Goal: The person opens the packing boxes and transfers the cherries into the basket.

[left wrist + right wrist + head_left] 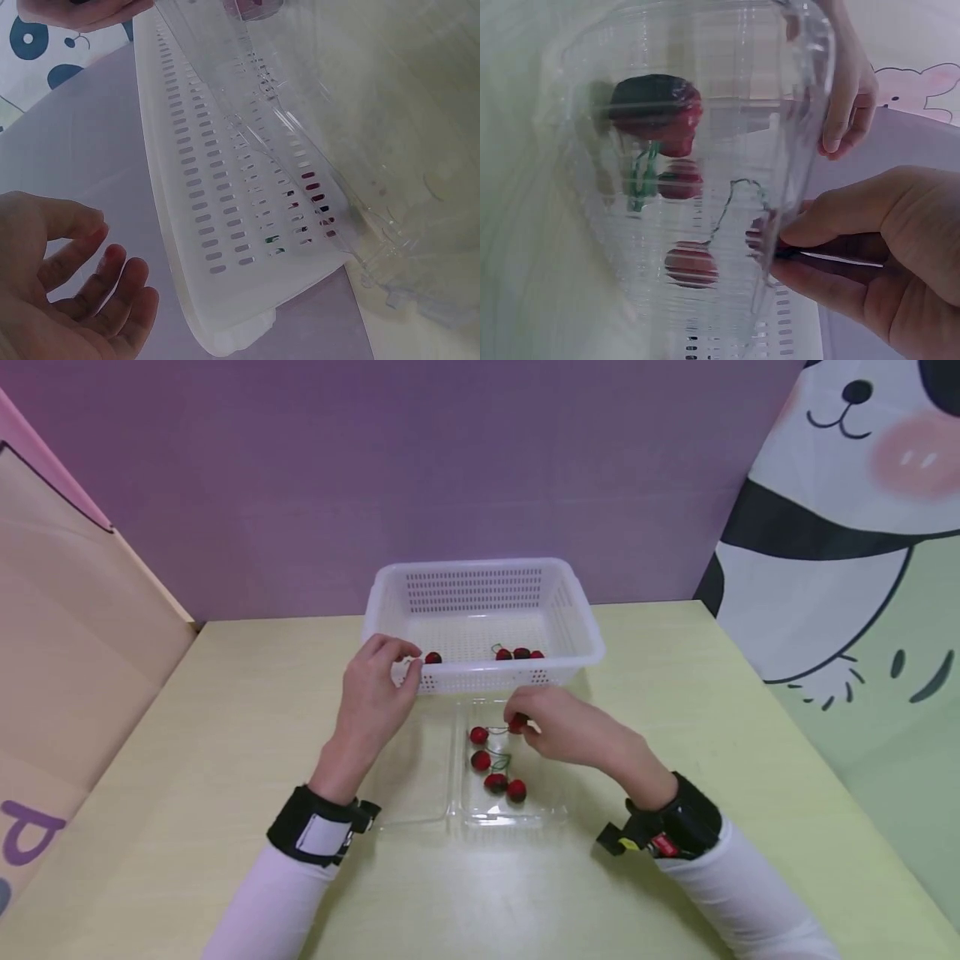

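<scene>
My right hand (558, 722) pinches a red cherry (517, 723) between thumb and fingers over the far end of a clear plastic box (551, 814). A thin green stem links it to another cherry (478, 735) in the box. More dark red cherries (496, 783) with green stems lie nearer its front; the right wrist view shows them through the clear wall. My left hand (375, 693) is at the front left corner of a white slotted basket (577, 643). In the left wrist view its fingers (97, 292) curl loosely with nothing between them.
Inside the basket several cherries (521, 653) lie at the right and a dark red one (432, 657) at the left, partly behind the front rim. The box's clear lid (412, 814) lies folded out to the left on the pale wooden table (225, 760). A purple wall (465, 460) stands behind.
</scene>
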Action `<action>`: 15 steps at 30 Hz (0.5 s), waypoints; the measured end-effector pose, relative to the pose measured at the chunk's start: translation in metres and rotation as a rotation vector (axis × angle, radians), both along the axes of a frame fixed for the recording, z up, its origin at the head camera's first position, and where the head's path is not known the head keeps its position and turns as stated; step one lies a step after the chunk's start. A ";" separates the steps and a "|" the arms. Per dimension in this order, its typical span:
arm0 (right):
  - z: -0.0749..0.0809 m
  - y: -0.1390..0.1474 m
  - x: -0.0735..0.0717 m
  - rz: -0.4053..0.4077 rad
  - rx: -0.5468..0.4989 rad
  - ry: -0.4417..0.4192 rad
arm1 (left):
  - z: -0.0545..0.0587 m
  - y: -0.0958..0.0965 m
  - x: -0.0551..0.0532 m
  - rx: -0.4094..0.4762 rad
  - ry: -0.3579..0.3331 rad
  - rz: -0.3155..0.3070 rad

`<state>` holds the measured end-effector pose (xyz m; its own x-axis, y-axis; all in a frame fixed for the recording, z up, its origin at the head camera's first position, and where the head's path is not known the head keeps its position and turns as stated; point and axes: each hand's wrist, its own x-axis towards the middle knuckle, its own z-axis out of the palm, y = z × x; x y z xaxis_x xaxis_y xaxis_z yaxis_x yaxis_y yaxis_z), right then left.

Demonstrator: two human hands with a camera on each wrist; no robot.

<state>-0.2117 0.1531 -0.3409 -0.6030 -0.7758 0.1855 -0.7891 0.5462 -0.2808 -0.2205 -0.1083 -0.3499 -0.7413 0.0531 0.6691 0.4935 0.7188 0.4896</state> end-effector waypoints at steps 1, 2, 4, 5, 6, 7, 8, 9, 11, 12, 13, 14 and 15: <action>0.001 0.000 0.000 0.006 -0.010 0.006 | 0.000 0.000 0.000 -0.001 0.003 -0.001; 0.002 0.000 0.000 0.011 -0.023 0.011 | 0.000 0.000 0.000 -0.002 0.005 -0.002; 0.003 0.000 0.000 0.022 -0.048 0.026 | 0.001 0.000 0.000 -0.003 0.009 -0.006; 0.004 0.000 0.000 0.026 -0.059 0.035 | 0.001 0.000 0.000 -0.003 0.010 -0.009; 0.005 0.000 0.001 0.028 -0.070 0.044 | 0.001 0.000 0.000 -0.002 0.011 -0.012; 0.006 -0.001 0.001 0.027 -0.079 0.052 | 0.001 0.000 0.000 -0.003 0.011 -0.014; 0.006 -0.001 0.001 0.027 -0.088 0.060 | 0.001 0.000 0.000 -0.003 0.011 -0.017; 0.007 -0.001 0.001 0.028 -0.097 0.068 | 0.001 0.001 0.000 -0.005 0.011 -0.018; 0.008 0.000 0.002 0.029 -0.117 0.083 | 0.001 0.001 0.000 -0.009 0.011 -0.021; 0.009 0.000 0.002 0.033 -0.130 0.089 | 0.001 0.001 0.000 -0.012 0.011 -0.021; 0.010 0.000 0.001 0.038 -0.146 0.097 | 0.001 0.001 0.000 -0.016 0.011 -0.021; 0.010 0.001 0.000 0.046 -0.162 0.107 | 0.001 0.001 0.001 -0.019 0.011 -0.020; 0.011 0.001 0.000 0.055 -0.182 0.116 | 0.001 0.001 0.001 -0.023 0.010 -0.020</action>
<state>-0.2118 0.1540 -0.3304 -0.5272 -0.7542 0.3914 -0.8491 0.4501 -0.2765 -0.2199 -0.1072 -0.3486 -0.7334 0.0831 0.6747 0.5125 0.7198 0.4683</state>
